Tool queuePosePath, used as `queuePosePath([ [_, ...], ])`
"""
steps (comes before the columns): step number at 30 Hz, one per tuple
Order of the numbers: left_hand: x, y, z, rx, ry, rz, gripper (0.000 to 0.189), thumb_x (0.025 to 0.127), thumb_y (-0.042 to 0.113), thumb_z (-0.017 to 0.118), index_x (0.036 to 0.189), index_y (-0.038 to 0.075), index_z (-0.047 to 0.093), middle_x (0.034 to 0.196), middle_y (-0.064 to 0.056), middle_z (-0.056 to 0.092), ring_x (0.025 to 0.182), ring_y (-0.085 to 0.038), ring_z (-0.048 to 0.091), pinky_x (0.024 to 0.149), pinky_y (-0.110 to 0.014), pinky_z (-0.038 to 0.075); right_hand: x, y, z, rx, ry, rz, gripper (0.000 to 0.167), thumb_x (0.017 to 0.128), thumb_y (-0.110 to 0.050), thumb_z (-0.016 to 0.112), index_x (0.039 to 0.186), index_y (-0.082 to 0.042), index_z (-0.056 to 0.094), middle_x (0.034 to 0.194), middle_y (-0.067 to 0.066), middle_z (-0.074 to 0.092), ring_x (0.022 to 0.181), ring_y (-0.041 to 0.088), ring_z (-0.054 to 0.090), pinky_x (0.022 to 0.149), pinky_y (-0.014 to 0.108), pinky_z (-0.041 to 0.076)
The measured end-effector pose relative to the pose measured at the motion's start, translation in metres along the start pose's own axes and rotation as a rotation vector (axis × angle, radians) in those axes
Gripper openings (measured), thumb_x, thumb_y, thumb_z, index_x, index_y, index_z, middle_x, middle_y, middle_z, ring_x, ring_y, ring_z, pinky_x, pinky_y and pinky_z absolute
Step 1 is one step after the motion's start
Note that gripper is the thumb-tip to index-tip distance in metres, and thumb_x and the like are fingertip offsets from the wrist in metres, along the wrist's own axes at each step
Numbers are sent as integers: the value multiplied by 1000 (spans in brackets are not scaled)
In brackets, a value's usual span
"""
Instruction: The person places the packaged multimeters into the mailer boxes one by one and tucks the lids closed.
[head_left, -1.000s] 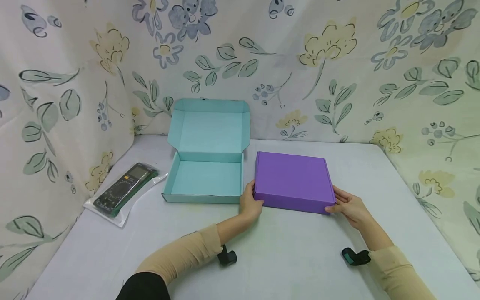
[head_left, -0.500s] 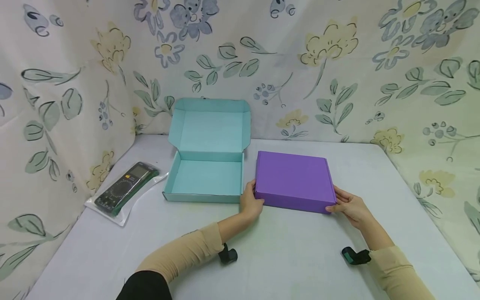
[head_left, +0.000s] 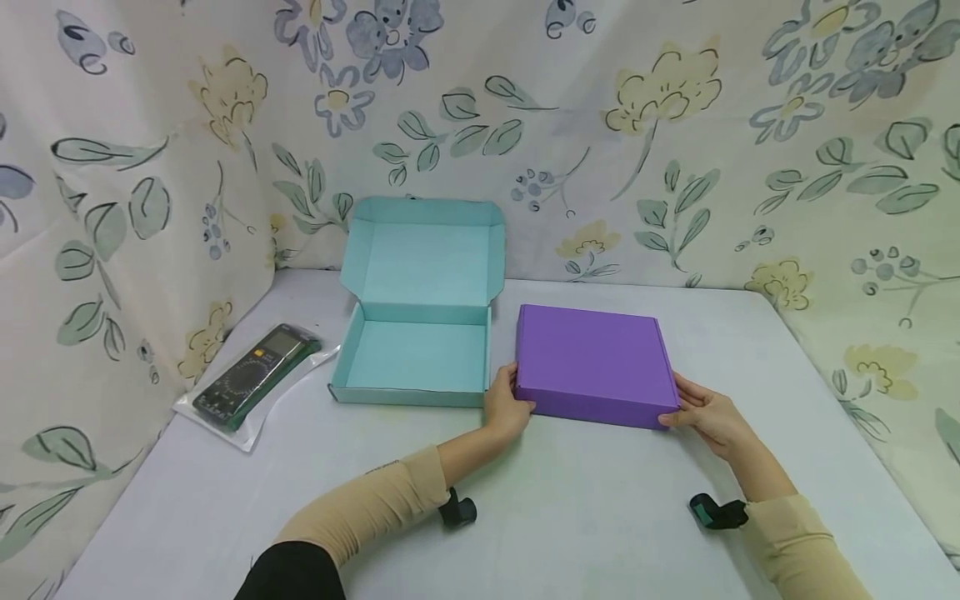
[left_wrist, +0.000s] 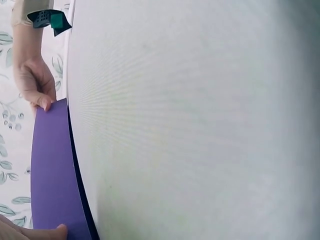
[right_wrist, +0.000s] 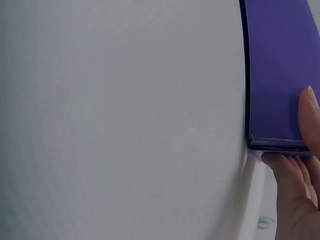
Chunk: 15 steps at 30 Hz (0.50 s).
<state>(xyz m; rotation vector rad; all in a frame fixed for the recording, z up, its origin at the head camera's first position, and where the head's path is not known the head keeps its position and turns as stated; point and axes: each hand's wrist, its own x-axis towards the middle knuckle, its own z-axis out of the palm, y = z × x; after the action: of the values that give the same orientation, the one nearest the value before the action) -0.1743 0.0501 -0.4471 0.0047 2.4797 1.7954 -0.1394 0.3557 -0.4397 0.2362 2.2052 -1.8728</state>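
Only head view shifted slightly; purple box (head_left: 596,358) unmoved. My left hand (head_left: 506,410) grips its eight-o'clock corner, my right hand (head_left: 712,422) its four-o'clock corner; box lies at two o'clock from left, ten from right.

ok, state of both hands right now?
Left hand: holding the purple rectangular cardboard box at its near left corner.
Right hand: holding that box at its near right corner.
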Motion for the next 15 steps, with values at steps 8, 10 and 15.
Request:
queuePosePath([
  [8,2,5,-4,-4,-41,-23,60,80,-16,66,136,-7,45,137,-21,52,129,-35,48,108,-42,39,-1,0,-3,-7,-25,-22,91,82,9,70,151,7,11,152,30,13,114,-6,50,87,9,46],
  [10,2,6,-6,-9,-60,-30,60,81,-14,67,136,-7,44,137,-22,52,130,-35,47,108,-42,39,-2,-1,-3,-30,-27,-15,90,83,5,70,152,6,11,153,29,13,120,-2,48,89,10,45],
  [15,1,6,-10,-25,-122,-33,64,83,-9,68,140,-6,40,141,-22,48,133,-35,43,110,-42,36,-6,-8,-1,-76,-35,27,88,90,-8,68,154,2,7,157,27,11,143,32,24,109,29,34],
])
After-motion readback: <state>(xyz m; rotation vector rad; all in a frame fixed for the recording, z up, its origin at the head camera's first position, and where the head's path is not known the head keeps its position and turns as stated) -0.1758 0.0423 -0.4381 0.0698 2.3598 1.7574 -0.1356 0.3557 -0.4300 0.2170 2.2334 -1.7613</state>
